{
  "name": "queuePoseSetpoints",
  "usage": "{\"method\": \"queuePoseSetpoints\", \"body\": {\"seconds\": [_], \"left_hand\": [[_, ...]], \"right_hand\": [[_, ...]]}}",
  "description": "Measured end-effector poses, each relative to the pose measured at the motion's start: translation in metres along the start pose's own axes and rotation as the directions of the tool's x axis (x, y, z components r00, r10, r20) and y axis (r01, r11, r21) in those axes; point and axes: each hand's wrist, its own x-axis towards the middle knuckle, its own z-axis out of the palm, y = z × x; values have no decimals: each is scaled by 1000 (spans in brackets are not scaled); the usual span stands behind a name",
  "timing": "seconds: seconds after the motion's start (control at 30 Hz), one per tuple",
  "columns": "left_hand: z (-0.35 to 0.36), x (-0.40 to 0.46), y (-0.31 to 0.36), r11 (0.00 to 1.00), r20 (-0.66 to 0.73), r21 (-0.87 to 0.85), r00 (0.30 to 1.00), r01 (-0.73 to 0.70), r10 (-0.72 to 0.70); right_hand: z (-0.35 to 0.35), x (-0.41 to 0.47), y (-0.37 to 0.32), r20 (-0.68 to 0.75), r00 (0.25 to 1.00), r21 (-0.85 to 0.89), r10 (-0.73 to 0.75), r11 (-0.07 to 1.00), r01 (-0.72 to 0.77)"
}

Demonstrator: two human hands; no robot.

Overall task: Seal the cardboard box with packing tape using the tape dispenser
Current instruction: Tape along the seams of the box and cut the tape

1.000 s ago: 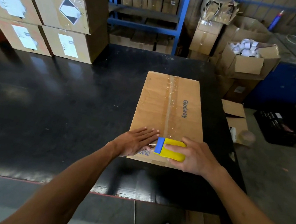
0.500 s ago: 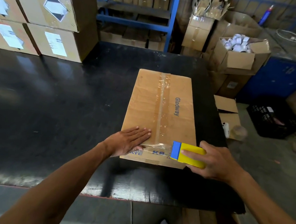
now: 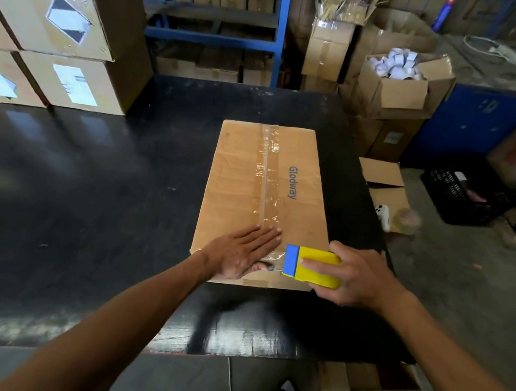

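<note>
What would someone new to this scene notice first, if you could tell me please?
Probably the bright yellow and blue tape dispenser, held in the right hand at the near end of the flat brown cardboard box on the black table. The left hand lies flat on the box beside it, near the clear tape strip along the centre seam.

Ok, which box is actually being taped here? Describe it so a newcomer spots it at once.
On the black table, skip the labelled cartons stacked at the far left corner. The cardboard box lies flat and alone near the right edge, under the left hand. It alone has blue "Glodway" lettering and shiny clear tape along its middle.
</note>
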Motion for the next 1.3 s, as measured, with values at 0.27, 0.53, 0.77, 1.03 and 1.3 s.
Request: {"method": "queuePoseSetpoints", "body": {"seconds": [0.27, 0.53, 0.77, 1.03, 1.3], "left_hand": [[-1, -1, -1, 999, 27, -32, 1000, 7, -6], [0, -1, -3, 999, 35, -35, 999, 12, -11], [-6, 11, 3, 997, 35, -63, 999, 34, -32], [5, 73, 37, 996, 41, -71, 998, 57, -55], [12, 73, 34, 997, -15, -65, 999, 43, -44]], "right_hand": [[0, 0, 2, -33, 999, 1, -40, 999, 40], [-18, -47, 42, 19, 1000, -10, 18, 1000, -18], [-10, -57, 59, 97, 994, -57, -39, 997, 45], [-8, -48, 68, 82, 992, -68, -96, 992, 102], [-8, -54, 71, 81, 995, -44, -57, 997, 61]]}}
